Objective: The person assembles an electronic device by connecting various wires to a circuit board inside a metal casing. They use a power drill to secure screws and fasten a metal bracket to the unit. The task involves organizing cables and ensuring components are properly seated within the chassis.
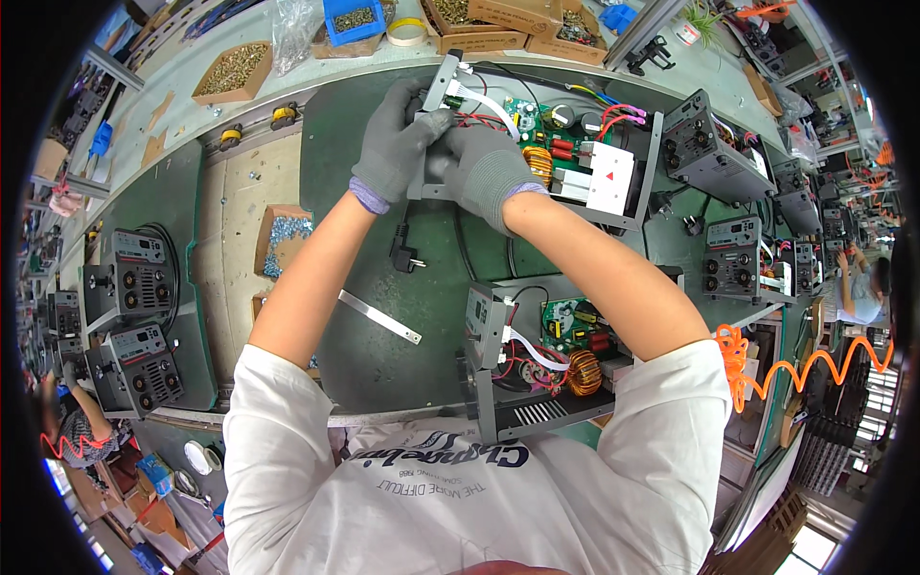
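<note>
An opened welding machine (609, 177) lies at the far side of the green bench, its circuit board (525, 120), copper coil (539, 165) and wires bare. At its left end stands the grey front panel (442, 84), joined to the inside by a white ribbon cable (489, 103). My left hand (395, 139), in a grey glove, closes around this panel from the left. Just inside the panel, my gloved right hand (487, 171) has its fingers curled close to the left thumb; its fingertips are hidden. A black power plug (406, 251) lies below the hands.
A second opened machine (522, 412) stands close to my body. A flat metal strip (380, 317) lies on the bench. Finished-looking machines (134, 369) stand at the left, others (714, 144) at the right. Boxes of screws (233, 72) line the back; an orange coiled hose (767, 379) hangs right.
</note>
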Motion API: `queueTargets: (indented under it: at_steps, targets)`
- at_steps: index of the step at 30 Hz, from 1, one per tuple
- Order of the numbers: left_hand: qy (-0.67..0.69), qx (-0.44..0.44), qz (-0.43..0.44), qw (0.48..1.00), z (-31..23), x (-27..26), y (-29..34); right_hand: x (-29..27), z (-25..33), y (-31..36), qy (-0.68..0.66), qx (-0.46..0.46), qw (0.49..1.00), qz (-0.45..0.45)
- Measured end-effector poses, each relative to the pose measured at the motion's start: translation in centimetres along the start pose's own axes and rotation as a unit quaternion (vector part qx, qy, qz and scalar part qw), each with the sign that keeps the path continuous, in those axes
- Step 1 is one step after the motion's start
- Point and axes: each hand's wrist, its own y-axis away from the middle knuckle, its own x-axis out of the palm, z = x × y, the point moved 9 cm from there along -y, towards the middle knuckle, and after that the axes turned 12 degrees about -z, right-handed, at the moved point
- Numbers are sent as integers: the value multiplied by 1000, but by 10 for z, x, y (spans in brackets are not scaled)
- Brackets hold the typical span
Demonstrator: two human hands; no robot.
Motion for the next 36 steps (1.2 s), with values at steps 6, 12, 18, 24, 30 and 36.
queueTargets:
  at_steps: [6,12,18,24,30,36]
  targets:
    - [-18,7,-9,1000,0,-2,-1,-3,5,6,35,1,999,-6]
    - [-38,-7,0,999,-4,1,-4,-25,12,17,43,-21,997,-62]
    - [-35,1,11,999,5,3,-14,-19,4,-3,27,-56,995,-75]
    - [-138,-35,-2,990,27,-3,-41,-21,-6,-34,30,-99,990,-90]
    - [-240,-75,-166,954,30,-85,-7,-52,-25,-73,69,-17,988,-140]
    - [-6,-221,-247,943,15,-196,135,-15,99,5,-22,-206,971,-117]
